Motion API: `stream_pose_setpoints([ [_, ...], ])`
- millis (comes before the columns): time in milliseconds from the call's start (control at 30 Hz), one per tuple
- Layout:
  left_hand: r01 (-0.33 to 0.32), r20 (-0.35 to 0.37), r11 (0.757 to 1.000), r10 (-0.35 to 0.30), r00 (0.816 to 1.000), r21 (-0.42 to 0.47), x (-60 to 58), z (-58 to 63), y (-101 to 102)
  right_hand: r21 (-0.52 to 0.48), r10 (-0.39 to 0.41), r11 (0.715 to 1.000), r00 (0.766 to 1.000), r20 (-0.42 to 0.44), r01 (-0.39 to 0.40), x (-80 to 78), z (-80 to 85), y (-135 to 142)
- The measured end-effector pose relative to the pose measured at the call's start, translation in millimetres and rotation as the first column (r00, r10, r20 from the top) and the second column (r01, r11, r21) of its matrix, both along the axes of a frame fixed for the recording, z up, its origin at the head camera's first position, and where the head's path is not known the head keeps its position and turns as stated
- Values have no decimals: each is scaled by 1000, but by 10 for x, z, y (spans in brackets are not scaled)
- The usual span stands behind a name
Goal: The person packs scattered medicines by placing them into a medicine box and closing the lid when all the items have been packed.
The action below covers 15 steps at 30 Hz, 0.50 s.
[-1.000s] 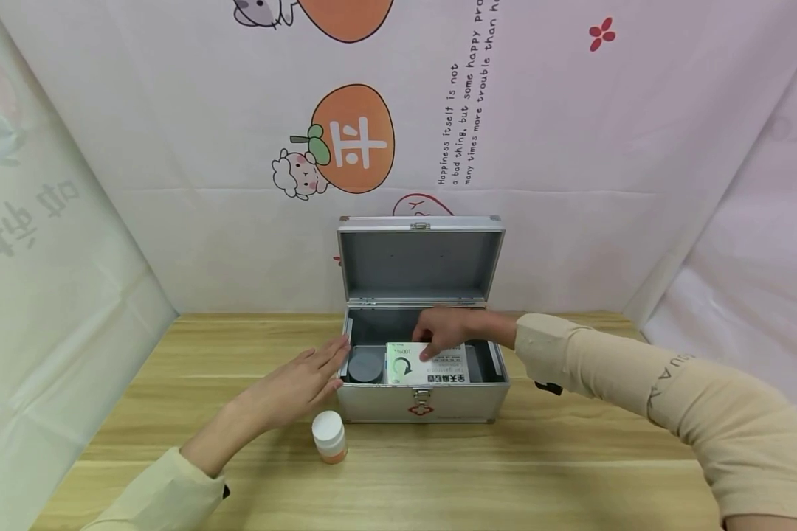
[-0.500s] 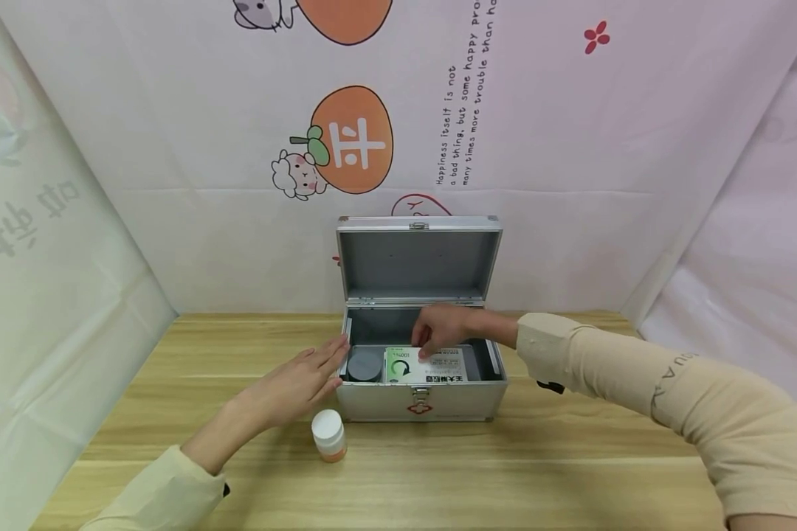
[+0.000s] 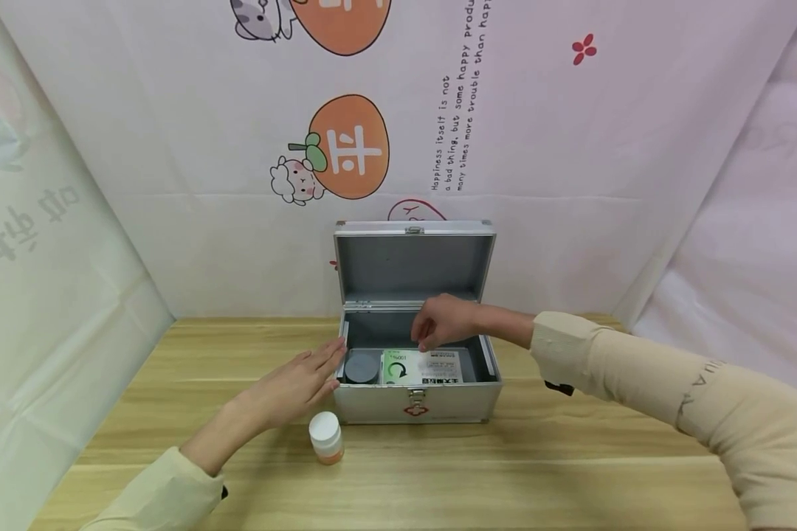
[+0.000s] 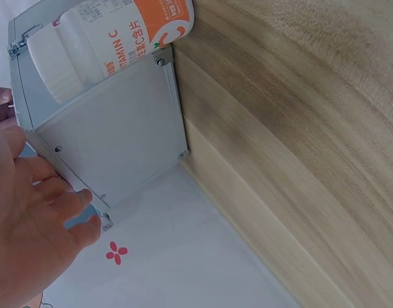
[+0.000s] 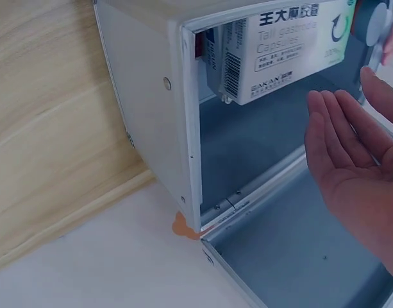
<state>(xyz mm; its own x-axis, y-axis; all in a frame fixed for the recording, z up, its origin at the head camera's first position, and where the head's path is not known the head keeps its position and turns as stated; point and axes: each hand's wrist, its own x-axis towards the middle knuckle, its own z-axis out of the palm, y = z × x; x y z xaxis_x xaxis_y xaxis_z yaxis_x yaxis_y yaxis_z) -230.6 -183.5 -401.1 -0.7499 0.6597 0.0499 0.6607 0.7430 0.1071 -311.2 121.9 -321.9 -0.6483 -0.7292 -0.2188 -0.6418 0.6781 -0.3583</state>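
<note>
A silver first-aid case with a red cross stands with its lid raised. Inside, toward the front, lies a white and green medicine box, lettered as capsules in the right wrist view. My right hand hovers over the case, fingers loosely bent and holding nothing; the right wrist view shows a gap between its fingertips and the medicine box. My left hand rests on the case's left rim with fingers stretched out. Beside that hand, a white vitamin C bottle stands upright in front of the case's left corner.
A round grey lid shows inside the case, left of the medicine box. Under the case is a wooden table. A printed white cloth hangs close behind the raised lid.
The medicine box has settled lower in the case. My right hand has let go of it and risen slightly. My left hand stays at the rim, and the head view has shifted slightly.
</note>
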Motion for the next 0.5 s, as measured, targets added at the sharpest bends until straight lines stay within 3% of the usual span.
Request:
stream_pose_setpoints([
  [200,-4,16,1000,4,1000,8,1,-4,4,-68,-1,998,1000,-15,-1,78,75,49],
  [500,2,12,1000,-2,1000,9,-4,1,-2,-158,-5,987,1000,26,9,277,192,88],
])
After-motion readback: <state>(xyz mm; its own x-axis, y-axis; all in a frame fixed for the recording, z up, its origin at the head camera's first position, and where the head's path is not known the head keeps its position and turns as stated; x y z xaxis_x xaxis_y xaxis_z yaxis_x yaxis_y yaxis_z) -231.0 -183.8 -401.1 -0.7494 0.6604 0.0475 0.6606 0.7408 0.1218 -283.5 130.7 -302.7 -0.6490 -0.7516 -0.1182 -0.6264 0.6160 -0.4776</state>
